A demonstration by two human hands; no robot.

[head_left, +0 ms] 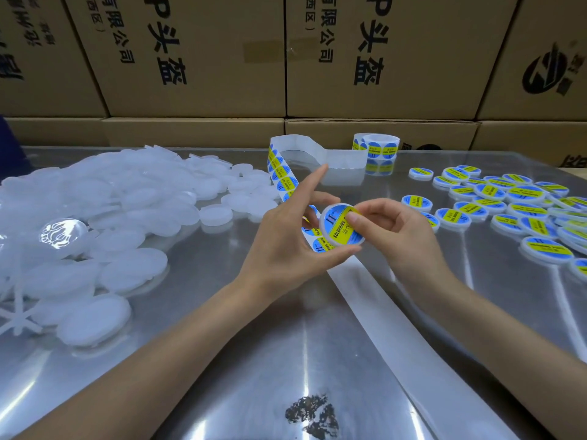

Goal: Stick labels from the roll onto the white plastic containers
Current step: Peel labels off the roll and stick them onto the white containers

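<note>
Left hand (286,246) holds a white container (341,224) above mid worktop (254,360); right hand (394,230) presses a blue-yellow label (338,231) onto it. Label strip (282,176) trails to roll (378,147) at far edge. Unlabelled containers (95,223) left side, labelled containers (514,204) right side.

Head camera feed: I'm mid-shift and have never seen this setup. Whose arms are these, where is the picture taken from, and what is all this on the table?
There is no machine here. The single picture comes from a camera worn on a person's head, looking forward and down at their bare arms. The left hand holds a round white container by its edge, while the right hand presses a blue-and-yellow label onto its top. On the shiny table, unlabelled white containers are heaped at left and labelled containers lie at right. The label strip runs back to the roll at the far edge; the emptied backing strip trails toward the camera. Cardboard boxes stand behind.
</note>
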